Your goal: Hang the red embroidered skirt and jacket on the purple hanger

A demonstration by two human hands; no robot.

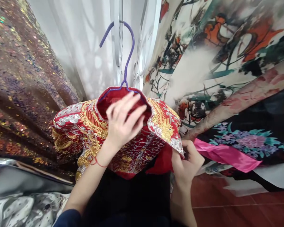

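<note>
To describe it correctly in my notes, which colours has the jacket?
The jacket is red, embroidered in gold and silver, best seen in the head view.

Head view: one camera, worn on the person's head, facing forward and down.
Jacket (132,154): close ahead, mid-frame; view looks into the collar (115,95) from above.
Left hand (123,123): near, centre, in front of the collar; forearm enters at bottom.
Right hand (188,160): near, right of centre; forearm enters at bottom.
Hanger (130,56): hook at upper centre.
Floor (213,201): lower right, seen from above, farther off.
</note>
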